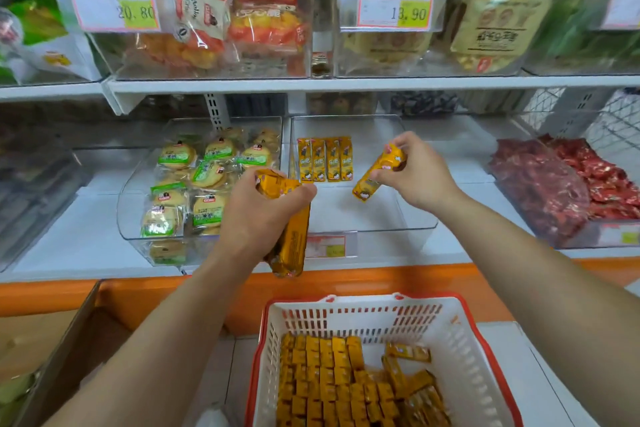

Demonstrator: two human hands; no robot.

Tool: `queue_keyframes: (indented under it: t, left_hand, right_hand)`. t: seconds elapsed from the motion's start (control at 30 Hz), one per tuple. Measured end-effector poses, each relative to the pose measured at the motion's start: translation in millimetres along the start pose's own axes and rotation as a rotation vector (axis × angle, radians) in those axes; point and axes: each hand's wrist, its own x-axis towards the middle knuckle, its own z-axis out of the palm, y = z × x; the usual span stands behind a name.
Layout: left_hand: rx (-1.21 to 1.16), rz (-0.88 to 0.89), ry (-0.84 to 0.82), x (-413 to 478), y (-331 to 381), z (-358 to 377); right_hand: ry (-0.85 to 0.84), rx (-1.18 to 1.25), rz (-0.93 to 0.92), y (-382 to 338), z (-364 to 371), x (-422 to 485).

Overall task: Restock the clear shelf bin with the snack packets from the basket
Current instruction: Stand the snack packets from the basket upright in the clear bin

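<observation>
Above the basket [460, 340], a stack of packets [292, 236] is gripped in the left hand [258, 215], fingers curled round it. A single packet [377, 172] is pinched, tilted, by the right hand [415, 173] over the clear bin [374, 229].

A row of four packets [325, 159] is stood at the bin's far left.

Risks:
- Stack's lower ends hang unsupported at the bin's near edge, so a drop is likely if the grip is loosened.
- Tilted packet may be laid skew and the row knocked over.

Stack count is hidden by fingers. Print is blurred. Basket's near side is cut off.
</observation>
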Motion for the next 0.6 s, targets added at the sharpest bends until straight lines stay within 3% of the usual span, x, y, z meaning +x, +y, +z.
queue_keyframes:
  t: [0.13,0.33,0.6]
  left_hand:
    - [0.006,-0.005,0.054,16,-10,-7]
    - [0.062,0.000,0.088,35,-28,-6]
    - [0.067,0.002,0.082,39,-40,-15]
  right_hand:
    - [-0.038,-0.232,-0.122,21,36,63]
    - [-0.034,-0.468,-0.127,40,78,127]
    - [-0.014,-0.310,0.053,65,98,152]
